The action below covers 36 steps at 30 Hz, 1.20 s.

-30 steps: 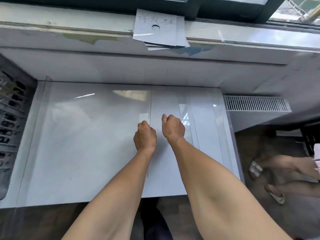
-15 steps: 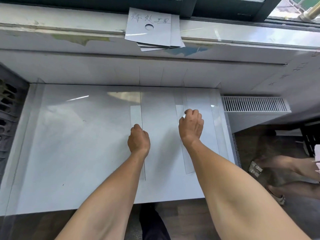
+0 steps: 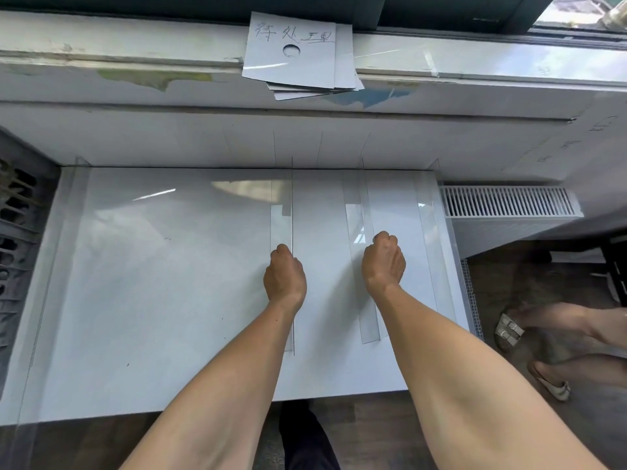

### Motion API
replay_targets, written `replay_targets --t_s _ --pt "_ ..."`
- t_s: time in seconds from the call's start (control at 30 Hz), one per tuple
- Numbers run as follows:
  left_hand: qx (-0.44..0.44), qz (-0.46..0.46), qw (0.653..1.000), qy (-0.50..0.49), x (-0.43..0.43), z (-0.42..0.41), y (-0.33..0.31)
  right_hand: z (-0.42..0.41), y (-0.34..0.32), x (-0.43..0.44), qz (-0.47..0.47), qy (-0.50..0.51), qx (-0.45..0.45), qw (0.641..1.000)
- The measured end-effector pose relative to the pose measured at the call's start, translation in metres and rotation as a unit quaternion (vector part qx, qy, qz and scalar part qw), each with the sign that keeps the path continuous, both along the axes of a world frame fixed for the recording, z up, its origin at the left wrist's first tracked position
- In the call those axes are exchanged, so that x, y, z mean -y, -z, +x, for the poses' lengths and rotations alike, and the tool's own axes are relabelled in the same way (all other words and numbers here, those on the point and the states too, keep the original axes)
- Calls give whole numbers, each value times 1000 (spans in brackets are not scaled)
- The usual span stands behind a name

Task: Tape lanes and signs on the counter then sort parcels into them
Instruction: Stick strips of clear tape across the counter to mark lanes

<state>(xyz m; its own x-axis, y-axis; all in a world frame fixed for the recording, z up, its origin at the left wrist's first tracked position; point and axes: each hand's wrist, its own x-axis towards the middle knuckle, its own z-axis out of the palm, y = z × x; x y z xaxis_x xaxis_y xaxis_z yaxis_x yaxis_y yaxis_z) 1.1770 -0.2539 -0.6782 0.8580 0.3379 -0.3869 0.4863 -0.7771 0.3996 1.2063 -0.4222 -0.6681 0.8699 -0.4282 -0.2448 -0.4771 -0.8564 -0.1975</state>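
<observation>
White laminate tabletop [image 3: 163,300] fills the view, butted against a white wall panel below a scuffed window ledge [image 3: 118,45]. On that ledge, well apart from the hands, lies a stack of paper signs [image 3: 298,52]; the top sheet bears handwriting and a round hole. A grey slotted crate [image 3: 17,239] stands at the left edge and a white vent grille [image 3: 509,201] at the right. On the dark floor to the right we note another person's sandalled feet [image 3: 509,329].

Both bare forearms reach forward over the near edge, roughly parallel, with the wrists low.

The left hand [image 3: 285,276] rests knuckles-down on the left tape strip [image 3: 281,215], back of the hand up. Its grip is curled under. We cannot tell whether the fingertips pinch the tape or only press it.

The right hand [image 3: 383,262] sits level with the left hand and apart from it, on the right tape strip [image 3: 364,300]. Its grip is likewise curled, with the knuckles at the strip's right margin. Any pinch is hidden.

Both strips are clear tape laid flat, and their long axes run from near the front edge toward the wall. The left strip runs almost straight away from the person. The right strip leans slightly, its near end further right, and it stops short of the front edge. Further clear strips follow the tabletop's left side [image 3: 73,205] and right side [image 3: 429,212].
</observation>
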Motion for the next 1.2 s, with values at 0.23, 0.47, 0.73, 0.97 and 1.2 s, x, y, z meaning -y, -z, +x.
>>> replay_targets --t_s 0.23,0.47,0.73,0.97,1.2 --pt "-1 0 1000 -6 2 1 3 2 1 1 8 -4 -1 1000" --pt "-2 5 1000 -15 2 2 4 2 1 0 14 -8 0 1000" --pt "-5 12 1000 -13 -1 -2 3 2 0 0 10 -14 -5 1000" --pt "-6 -1 1000 -23 -3 1 0 0 -1 -2 2 -20 -5 1000" --pt "-8 -8 1000 -16 -1 1 -3 1 -2 -2 -3 -16 -6 1000"
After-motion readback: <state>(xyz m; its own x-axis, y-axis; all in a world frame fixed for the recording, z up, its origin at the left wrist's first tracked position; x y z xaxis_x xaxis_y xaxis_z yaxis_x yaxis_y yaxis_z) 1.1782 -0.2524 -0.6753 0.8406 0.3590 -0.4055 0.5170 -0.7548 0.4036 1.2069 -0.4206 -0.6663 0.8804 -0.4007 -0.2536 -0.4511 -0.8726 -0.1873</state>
